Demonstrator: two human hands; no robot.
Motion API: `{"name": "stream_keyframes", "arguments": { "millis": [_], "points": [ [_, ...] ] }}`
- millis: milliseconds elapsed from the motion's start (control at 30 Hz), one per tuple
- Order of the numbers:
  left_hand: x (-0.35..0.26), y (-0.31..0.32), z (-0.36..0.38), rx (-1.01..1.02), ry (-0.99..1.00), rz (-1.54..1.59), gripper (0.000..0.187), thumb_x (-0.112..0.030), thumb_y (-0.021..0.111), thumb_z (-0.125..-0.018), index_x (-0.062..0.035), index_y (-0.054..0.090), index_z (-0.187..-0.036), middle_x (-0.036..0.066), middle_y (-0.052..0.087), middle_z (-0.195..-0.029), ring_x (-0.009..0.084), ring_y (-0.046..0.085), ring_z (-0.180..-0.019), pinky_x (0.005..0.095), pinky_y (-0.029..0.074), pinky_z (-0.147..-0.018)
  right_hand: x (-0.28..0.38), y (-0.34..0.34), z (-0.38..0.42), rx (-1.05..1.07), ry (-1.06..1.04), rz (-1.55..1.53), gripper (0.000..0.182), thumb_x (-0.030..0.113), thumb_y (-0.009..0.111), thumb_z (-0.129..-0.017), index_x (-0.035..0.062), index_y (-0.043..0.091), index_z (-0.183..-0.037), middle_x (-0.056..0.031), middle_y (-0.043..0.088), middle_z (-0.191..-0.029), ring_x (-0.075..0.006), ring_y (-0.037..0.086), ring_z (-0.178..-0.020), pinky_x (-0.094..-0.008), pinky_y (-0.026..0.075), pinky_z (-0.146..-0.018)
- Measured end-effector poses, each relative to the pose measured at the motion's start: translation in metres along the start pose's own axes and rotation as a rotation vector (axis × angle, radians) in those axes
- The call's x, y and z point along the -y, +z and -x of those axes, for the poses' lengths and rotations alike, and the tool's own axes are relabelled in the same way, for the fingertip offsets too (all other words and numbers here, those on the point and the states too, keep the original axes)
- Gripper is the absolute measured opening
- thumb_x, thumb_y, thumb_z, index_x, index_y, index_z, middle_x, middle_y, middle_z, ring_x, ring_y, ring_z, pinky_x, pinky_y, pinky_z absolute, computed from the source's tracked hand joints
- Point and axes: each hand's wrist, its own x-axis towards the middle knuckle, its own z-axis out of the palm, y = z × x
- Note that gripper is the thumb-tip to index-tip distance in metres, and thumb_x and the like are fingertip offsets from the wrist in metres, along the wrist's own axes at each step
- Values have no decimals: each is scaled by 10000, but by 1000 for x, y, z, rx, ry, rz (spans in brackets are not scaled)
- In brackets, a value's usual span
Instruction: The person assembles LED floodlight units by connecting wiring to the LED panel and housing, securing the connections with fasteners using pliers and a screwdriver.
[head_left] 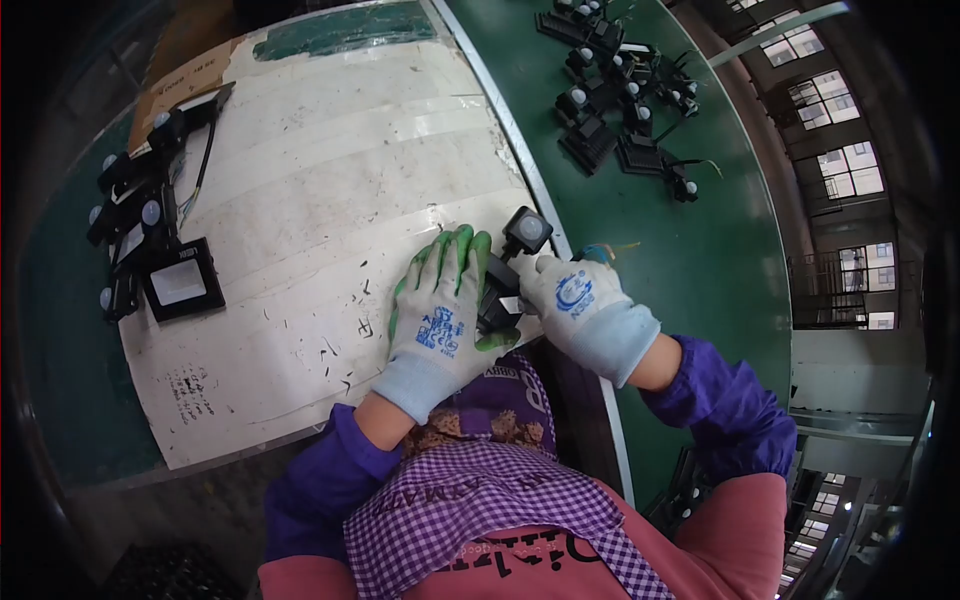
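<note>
White-and-green-gloved left hand (438,310) flattened, fingers extended, against black rectangular floodlight with domed sensor (503,274), near right edge of white-sheeted counter (290,240). White-gloved right hand (580,300) curled at floodlight's right side; fingertips hidden, can't tell grip.

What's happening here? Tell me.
A person's gloved left hand rests against a black lamp at the white sheet's right edge; the right hand is at the lamp's other side, its exact grip hidden. More lamps lie at the sheet's left side, others on the green surface rightward.
</note>
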Motion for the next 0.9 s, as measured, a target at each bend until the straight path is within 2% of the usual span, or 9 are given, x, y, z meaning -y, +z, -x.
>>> {"name": "stream_keyframes", "arguments": {
  "millis": [167, 300, 333, 433, 500, 567, 667, 800, 900],
  "points": [
    [3, 5, 3, -38, 49, -55, 1022, -696, 591, -745, -11, 314, -1451, 196, 345, -1467, 350, 326, -1360, 448, 263, -1122, 1, 4, 8, -50, 39, -53, 209, 154, 639, -791, 51, 623, -972, -127, 617, -1040, -308, 655, -891, -383, 523, -734],
    [-5, -6, 3, -189, 72, -78, 854, -594, 621, -781, -27, 420, -1387, 204, 406, -1413, 367, 400, -1301, 454, 351, -1060, 6, 22, 55, -669, -198, -95, 289, 93, 679, -783, 42, 605, -1057, -132, 623, -969, -291, 638, -663, -359, 514, -596],
    [-8, -9, 2, -242, 78, -105, 793, -546, 643, -792, -31, 451, -1364, 207, 434, -1389, 371, 441, -1271, 449, 386, -1036, 8, 19, 71, -706, -202, -222, 219, 12, 687, -765, 21, 621, -973, -119, 630, -883, -241, 621, -623, -331, 495, -565],
    [-22, -6, -10, -235, 111, 502, 621, -294, 739, -788, -28, 507, -1300, 181, 558, -1250, 299, 603, -1060, 372, 517, -833, -6, 53, 86, -964, 36, -431, 235, 5, 629, -781, 28, 636, -1015, -111, 646, -807, -269, 636, -663, -325, 504, -575],
    [-38, -3, -15, -209, 87, 616, 559, -221, 713, -806, -14, 511, -1284, 171, 611, -1145, 287, 635, -932, 361, 521, -788, -17, 53, 74, -891, 457, -862, 237, 5, 651, -808, 6, 659, -1045, -120, 650, -818, -197, 627, -696, -298, 493, -648],
    [-54, -1, -21, -185, 68, 718, 500, -149, 686, -823, 0, 514, -1269, 162, 664, -1040, 274, 667, -805, 349, 526, -742, -27, 35, 58, -855, 423, -1157, 265, 46, 692, -810, 8, 662, -1070, -108, 663, -875, -149, 615, -755, -279, 486, -700],
    [-46, 14, -29, -162, 69, 700, 429, -95, 628, -796, 1, 570, -1210, 193, 654, -982, 335, 650, -830, 386, 514, -739, -37, 20, 37, -713, 167, -1167, 243, 75, 698, -813, 5, 668, -1044, -87, 660, -900, -140, 614, -798, -262, 479, -722],
    [-35, 22, -20, -143, 68, 678, 374, -30, 562, -759, -3, 602, -1130, 218, 626, -962, 399, 609, -888, 439, 496, -766, -30, 2, 29, -459, 201, -1250, 207, 99, 657, -853, 22, 670, -1044, -85, 658, -846, -150, 613, -790, -282, 485, -725],
    [-32, 18, -21, -63, 15, 716, 342, -28, 568, -750, 13, 598, -1089, 220, 623, -970, 408, 601, -905, 454, 487, -775, -35, -7, 28, -412, 22, -1035, 267, 83, 627, -856, 43, 642, -1120, -96, 650, -804, -185, 619, -759, -304, 493, -714]
  ]
}}
